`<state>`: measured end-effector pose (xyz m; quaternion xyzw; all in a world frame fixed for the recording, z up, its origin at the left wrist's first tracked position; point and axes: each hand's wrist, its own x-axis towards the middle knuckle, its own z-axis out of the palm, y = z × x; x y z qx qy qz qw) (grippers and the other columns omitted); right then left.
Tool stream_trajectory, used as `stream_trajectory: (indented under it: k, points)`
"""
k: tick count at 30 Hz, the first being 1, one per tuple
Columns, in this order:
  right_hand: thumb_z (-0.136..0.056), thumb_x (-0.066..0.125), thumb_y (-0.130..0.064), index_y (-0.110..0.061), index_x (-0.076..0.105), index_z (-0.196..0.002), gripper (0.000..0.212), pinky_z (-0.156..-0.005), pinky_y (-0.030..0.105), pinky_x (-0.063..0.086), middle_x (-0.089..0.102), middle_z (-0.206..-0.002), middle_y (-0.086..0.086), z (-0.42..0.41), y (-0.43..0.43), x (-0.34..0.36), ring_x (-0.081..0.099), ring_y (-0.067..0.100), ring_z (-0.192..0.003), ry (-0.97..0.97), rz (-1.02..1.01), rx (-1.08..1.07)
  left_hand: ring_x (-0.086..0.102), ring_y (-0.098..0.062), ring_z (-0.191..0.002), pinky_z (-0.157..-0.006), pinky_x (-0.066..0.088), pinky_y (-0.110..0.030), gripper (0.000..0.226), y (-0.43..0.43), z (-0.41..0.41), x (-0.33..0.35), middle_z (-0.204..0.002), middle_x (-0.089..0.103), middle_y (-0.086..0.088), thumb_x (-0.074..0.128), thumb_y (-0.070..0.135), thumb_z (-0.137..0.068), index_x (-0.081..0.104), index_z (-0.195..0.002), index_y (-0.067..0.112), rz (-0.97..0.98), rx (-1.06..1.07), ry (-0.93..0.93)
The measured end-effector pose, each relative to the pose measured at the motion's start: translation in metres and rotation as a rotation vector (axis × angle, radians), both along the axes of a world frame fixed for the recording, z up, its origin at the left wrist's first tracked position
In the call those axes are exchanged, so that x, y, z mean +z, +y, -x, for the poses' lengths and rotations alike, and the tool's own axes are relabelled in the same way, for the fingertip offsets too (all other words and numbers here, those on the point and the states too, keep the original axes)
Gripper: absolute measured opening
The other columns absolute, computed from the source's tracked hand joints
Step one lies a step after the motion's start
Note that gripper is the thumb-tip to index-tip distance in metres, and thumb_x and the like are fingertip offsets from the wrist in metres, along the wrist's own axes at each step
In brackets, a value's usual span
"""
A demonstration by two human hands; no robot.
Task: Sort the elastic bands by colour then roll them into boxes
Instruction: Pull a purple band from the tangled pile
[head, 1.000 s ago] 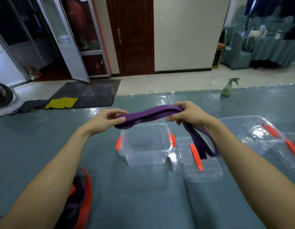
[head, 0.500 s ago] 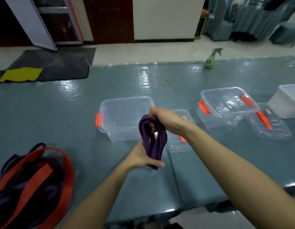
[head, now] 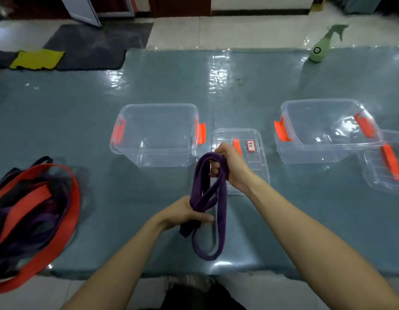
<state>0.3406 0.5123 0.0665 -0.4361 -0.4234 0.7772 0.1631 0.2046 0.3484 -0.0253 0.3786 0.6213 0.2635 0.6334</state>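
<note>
A single head-worn wide-angle camera looked forward and steeply down from above the table's (head: 82, 113) near edge. It sat close over both forearms, taking in the tabletop's full depth and the floor (head: 238, 32) beyond.

Home interior — tiled floor (head: 250, 30), doormat (head: 89, 48) (wooden door (head: 178, 5)).
</note>
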Motion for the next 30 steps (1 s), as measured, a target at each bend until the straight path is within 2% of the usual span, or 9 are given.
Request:
stream_trajectory:
  k: [3,6,9,11,15,19,22,26,30]
  points:
    - [-0.088,0.04,-0.017,-0.016,0.047,-0.066,0.023,-0.058,0.034,0.042,0.04,-0.06,0.008,-0.006,0.024,-0.01,0.034,0.022,-0.052,-0.03,0.025,-0.021,0.068,-0.016,-0.068,-0.067,0.059,-0.028,0.039,0.015,-0.004,0.004,-0.073,0.071,0.003,0.1,0.032,-0.075,0.065,-0.084,0.017,0.007,0.066,0.151]
    - [-0.089,0.043,-0.019,-0.011,0.055,-0.069,0.024,-0.066,0.037,0.049,0.051,-0.063,0.01,-0.003,0.055,-0.018,0.047,0.027,-0.058,-0.078,-0.048,-0.057,0.077,-0.011,-0.087,-0.077,0.062,-0.03,0.071,0.042,-0.002,0.014,-0.098,0.079,0.01,0.102,0.052,-0.06,0.063,-0.113,0.025,-0.047,0.198,0.353]
    - [-0.107,0.047,-0.035,-0.005,0.068,-0.098,0.037,-0.088,0.044,0.05,0.066,-0.097,0.018,-0.019,0.07,-0.047,0.063,0.035,-0.092,-0.562,-0.516,0.124,0.071,-0.02,-0.104,-0.08,0.057,-0.037,0.097,0.064,-0.011,0.014,-0.119,0.07,0.004,0.099,0.066,-0.057,0.048,-0.124,0.019,-0.011,0.249,0.592]
    - [-0.111,0.047,-0.039,0.002,0.061,-0.125,0.046,-0.1,0.048,0.049,0.063,-0.128,0.025,-0.048,0.051,-0.076,0.061,0.042,-0.116,-0.878,-0.736,0.203,0.063,-0.028,-0.122,-0.098,0.056,-0.045,0.098,0.067,-0.025,-0.003,-0.136,0.06,-0.006,0.094,0.068,-0.068,0.047,-0.135,0.014,0.067,0.105,0.709]
    - [-0.107,0.059,-0.032,-0.006,0.062,-0.115,0.027,-0.079,0.039,0.047,0.073,-0.106,0.016,-0.086,-0.016,-0.121,0.069,0.038,-0.102,-0.735,-0.638,0.157,0.043,-0.035,-0.146,-0.118,0.044,-0.054,0.104,0.041,-0.051,-0.032,-0.157,0.044,-0.014,0.077,0.074,-0.084,0.037,-0.155,0.012,0.06,0.125,0.795]
    - [-0.11,0.055,-0.029,-0.011,0.063,-0.133,0.03,-0.091,0.036,0.047,0.073,-0.12,0.009,-0.072,-0.056,-0.13,0.067,0.029,-0.115,-0.59,-0.676,0.168,0.059,-0.038,-0.134,-0.106,0.054,-0.053,0.098,0.029,-0.054,-0.035,-0.151,0.056,-0.014,0.083,0.06,-0.088,0.029,-0.154,0.012,-0.032,0.374,0.764]
    - [-0.11,0.05,-0.02,-0.013,0.06,-0.135,0.028,-0.101,0.041,0.048,0.067,-0.131,0.009,-0.062,-0.063,-0.126,0.062,0.029,-0.12,-0.54,-0.764,0.267,0.056,-0.037,-0.133,-0.107,0.051,-0.053,0.092,0.028,-0.059,-0.032,-0.147,0.052,-0.014,0.081,0.065,-0.087,0.038,-0.149,0.014,-0.031,0.262,0.847]
    - [-0.109,0.046,-0.015,-0.011,0.056,-0.139,0.032,-0.104,0.045,0.047,0.065,-0.134,0.012,-0.066,-0.062,-0.114,0.06,0.032,-0.123,-0.613,-0.848,0.396,0.044,-0.035,-0.136,-0.114,0.044,-0.052,0.111,0.017,-0.06,-0.028,-0.148,0.04,-0.011,0.078,0.079,-0.075,0.036,-0.158,0.018,-0.002,0.116,1.005]
    - [-0.108,0.047,-0.022,-0.011,0.062,-0.124,0.025,-0.093,0.042,0.051,0.067,-0.123,0.01,-0.08,-0.063,-0.099,0.064,0.031,-0.113,-0.799,-1.05,0.497,0.057,-0.032,-0.133,-0.104,0.056,-0.052,0.122,0.009,-0.046,-0.014,-0.148,0.049,-0.006,0.085,0.074,-0.069,0.028,-0.164,0.022,-0.033,0.157,0.918]
